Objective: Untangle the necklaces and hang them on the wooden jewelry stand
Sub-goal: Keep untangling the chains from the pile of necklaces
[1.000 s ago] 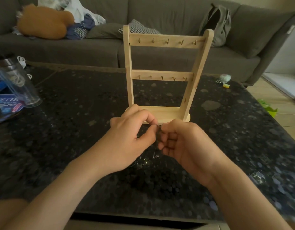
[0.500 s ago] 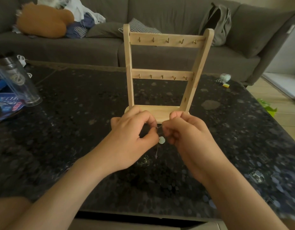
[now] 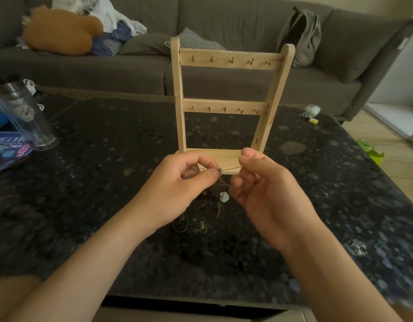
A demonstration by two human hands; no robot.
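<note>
While the tangle (image 3: pixel 220 209) under my fingers (image 3: pixel 210 176) is a blur, left hand (image 3: pixel 177 182) and right hand (image 3: pixel 266 194) pinch a thin chain (image 3: pixel 231 168) taut, wooden stand (image 3: pixel 224 105) just beyond; dark speckled tabletop (image 3: pixel 108 159), grey sofa (image 3: pixel 131 73) behind.

Two hands are counted at six o'clock, left hand (image 3: pixel 180 184) and right hand (image 3: pixel 263 189), one chain (image 3: pixel 231 168) held between them. One stand (image 3: pixel 178 101) is seen at twelve, ten hooks (image 3: pixel 232 59) on two rails (image 3: pixel 242 54). One tumbler (image 3: pixel 26 117) is spotted at nine.
</note>
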